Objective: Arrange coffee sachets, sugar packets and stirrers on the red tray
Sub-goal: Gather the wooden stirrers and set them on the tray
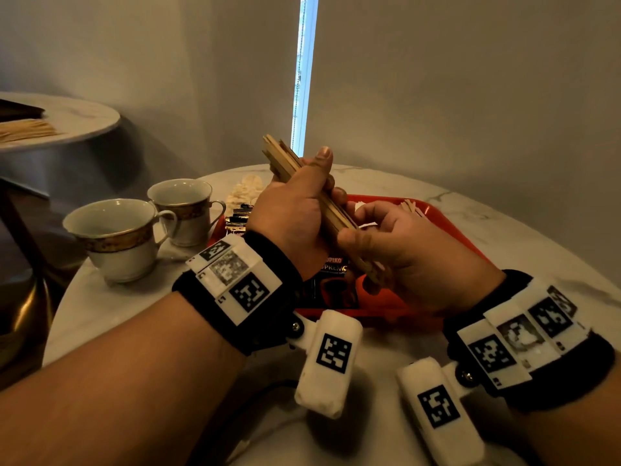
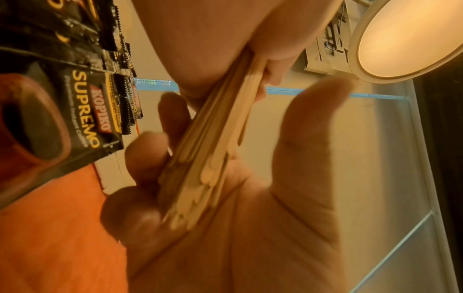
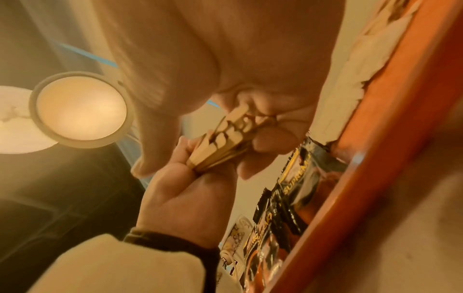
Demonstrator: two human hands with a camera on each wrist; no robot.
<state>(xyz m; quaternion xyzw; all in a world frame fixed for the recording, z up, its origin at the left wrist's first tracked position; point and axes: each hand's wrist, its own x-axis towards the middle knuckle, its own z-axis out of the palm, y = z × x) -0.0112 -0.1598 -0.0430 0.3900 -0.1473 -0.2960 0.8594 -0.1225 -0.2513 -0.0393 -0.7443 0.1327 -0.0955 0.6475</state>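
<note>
Above the red tray (image 1: 450, 216), both hands hold one tilted bundle of wooden stirrers (image 1: 282, 159). My left hand (image 1: 324, 183) grips the bundle's upper middle, thumb up along it. My right hand (image 1: 355, 225) pinches the lower end. In the left wrist view the fingers curl round the stirrers (image 2: 213, 138). The right wrist view shows the stick ends (image 3: 225, 136) between the right fingers. Black coffee sachets (image 1: 336, 280) lie in a row on the tray's left side (image 2: 82, 111). White sugar packets (image 1: 245, 191) sit at the tray's far left corner. A few stirrers (image 1: 410, 206) lie on the tray's far side.
Two gold-banded white cups (image 1: 117, 237) (image 1: 183, 210) stand left of the tray on the round marble table (image 1: 504, 237). A second round table (image 1: 84, 119) at the far left carries more stirrers (image 1: 27, 129). A wall rises close behind.
</note>
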